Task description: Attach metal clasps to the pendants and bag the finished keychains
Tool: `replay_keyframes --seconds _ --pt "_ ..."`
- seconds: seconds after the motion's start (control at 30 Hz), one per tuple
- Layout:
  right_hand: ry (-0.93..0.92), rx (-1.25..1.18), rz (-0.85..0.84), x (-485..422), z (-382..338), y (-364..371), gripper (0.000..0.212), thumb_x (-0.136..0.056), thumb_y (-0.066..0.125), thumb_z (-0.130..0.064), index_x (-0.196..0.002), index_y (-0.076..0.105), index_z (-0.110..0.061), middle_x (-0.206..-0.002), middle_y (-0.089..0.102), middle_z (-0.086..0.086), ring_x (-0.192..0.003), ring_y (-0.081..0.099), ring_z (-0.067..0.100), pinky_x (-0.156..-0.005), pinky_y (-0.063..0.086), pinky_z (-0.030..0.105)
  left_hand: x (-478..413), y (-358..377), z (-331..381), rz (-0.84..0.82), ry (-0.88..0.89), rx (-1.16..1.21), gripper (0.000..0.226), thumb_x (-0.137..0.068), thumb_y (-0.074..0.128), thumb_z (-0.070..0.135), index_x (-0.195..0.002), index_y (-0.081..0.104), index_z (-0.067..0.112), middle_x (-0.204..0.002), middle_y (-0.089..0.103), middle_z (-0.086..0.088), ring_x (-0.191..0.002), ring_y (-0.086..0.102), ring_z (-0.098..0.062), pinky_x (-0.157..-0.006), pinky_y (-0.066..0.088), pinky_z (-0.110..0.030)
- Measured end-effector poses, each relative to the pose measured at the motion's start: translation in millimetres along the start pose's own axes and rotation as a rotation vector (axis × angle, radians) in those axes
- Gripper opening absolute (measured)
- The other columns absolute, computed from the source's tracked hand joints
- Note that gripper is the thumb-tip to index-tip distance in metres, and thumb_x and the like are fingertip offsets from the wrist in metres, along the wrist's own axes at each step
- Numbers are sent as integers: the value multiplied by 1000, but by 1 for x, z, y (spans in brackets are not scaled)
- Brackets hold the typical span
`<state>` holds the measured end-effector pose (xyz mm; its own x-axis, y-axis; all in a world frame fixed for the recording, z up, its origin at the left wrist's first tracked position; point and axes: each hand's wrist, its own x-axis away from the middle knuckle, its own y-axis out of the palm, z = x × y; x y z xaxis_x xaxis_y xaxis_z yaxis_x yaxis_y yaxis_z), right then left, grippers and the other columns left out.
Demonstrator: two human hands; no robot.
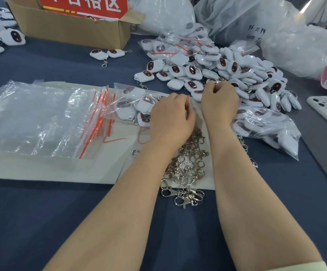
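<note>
right hand: my right hand (219, 100) sits at the near edge of the pile, fingers curled in, pinching a small shiny ring (212, 81); i take it for a pendant's own ring, though my fingers hide most of it
left hand: my left hand (171, 114) lies just beside the right, knuckles up and fingers curled under; a red strip shows at its fingertips, but i cannot tell whether it grips anything
pendants: the loose white pendants (227, 65) are heaped ahead of me and to the right, so the right hand is the nearer one and already touches them
clasps: the metal clasps (188, 165) lie behind both hands, toward my body, in a strip between my forearms; its long axis runs from my wrists back toward me
coming move: i judge a clasp must meet that ring, so one hand has to draw back toward me; both wrists are about equally close to the strip
bags: a part-filled bag (131, 106) lies under and left of my left hand, and the flat empty bags (41, 118) are further left
writing: the red sign (84, 4) in the cardboard box (70, 30) is cut off, showing "格区" in white; the plastic sack (254, 30) has dark handwriting starting "96", the rest unreadable
brands: none that i can read
</note>
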<state>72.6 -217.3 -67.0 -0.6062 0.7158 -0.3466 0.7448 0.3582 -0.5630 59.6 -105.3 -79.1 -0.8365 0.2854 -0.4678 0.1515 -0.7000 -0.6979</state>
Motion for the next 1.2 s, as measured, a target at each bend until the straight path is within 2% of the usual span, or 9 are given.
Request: replay_keyframes --seconds 0.13,0.23,0.37,0.53,0.63,0.77,0.93,1.1,1.2 --pt "-9 265 -201 1 4 3 48 -93 50 -40 -123 49 -3 -126 54 17 -115 50 34 -98 41 41 1 1 0 -6 1 -20 17 -92 47 25 -88 57 13 -91 59 -4 -86 53 -23 -71 32 -31" --pt "-56 423 -252 2 6 5 55 -91 53 -44 -132 48 -8 -137 46 17 -127 41 35 -103 32 40 2 1 2 3 -4 -6 17 -94 45 24 -97 57 12 -96 62 -4 -86 56 -26 -72 37 -33" --pt "-40 338 -261 -2 5 6 52 -91 59 -34 -134 45 -8 -140 43 14 -129 39 32 -105 30 40 4 -1 8 40 54 44 17 -93 45 18 -102 58 11 -104 62 -3 -91 56 -22 -72 35 -29" --pt "-66 45 -158 4 4 10 48 -89 58 -23 -131 44 -8 -136 44 10 -119 45 21 -81 28 19 0 -3 1 68 -72 -137 26 -92 44 23 -113 57 17 -123 55 3 -121 45 -19 -112 17 -43" --pt "-86 11 -175 4 4 12 49 -88 58 -24 -133 45 -8 -135 45 10 -119 45 20 -76 24 14 0 -4 1 35 -98 -166 29 -93 42 27 -118 54 16 -127 52 1 -115 49 -22 -107 25 -42" --pt "-94 51 -216 2 7 15 49 -88 59 -27 -133 47 -11 -137 44 8 -121 47 21 -85 30 21 -2 -11 3 66 -84 -51 27 -94 45 22 -114 55 7 -128 49 -7 -98 56 -27 -78 39 -34" --pt "-80 42 -215 3 7 15 50 -87 59 -30 -133 48 -13 -137 45 7 -122 47 20 -89 32 24 -2 -12 -1 79 -156 -123 31 -94 44 26 -117 54 6 -150 28 -11 -128 38 -31 -99 36 -38" --pt "-81 28 -214 2 9 15 49 -87 58 -29 -132 49 -13 -135 46 7 -120 47 20 -87 31 22 -3 -15 -2 60 -192 -63 30 -96 41 27 -118 52 8 -141 37 -8 -106 54 -28 -74 41 -36" --pt "-80 17 -213 2 10 16 48 -87 58 -29 -132 49 -13 -135 47 6 -119 48 19 -86 31 22 -1 -7 -4 -51 -163 -162 39 -98 36 26 -131 45 8 -151 29 -11 -130 39 -28 -101 33 -40"
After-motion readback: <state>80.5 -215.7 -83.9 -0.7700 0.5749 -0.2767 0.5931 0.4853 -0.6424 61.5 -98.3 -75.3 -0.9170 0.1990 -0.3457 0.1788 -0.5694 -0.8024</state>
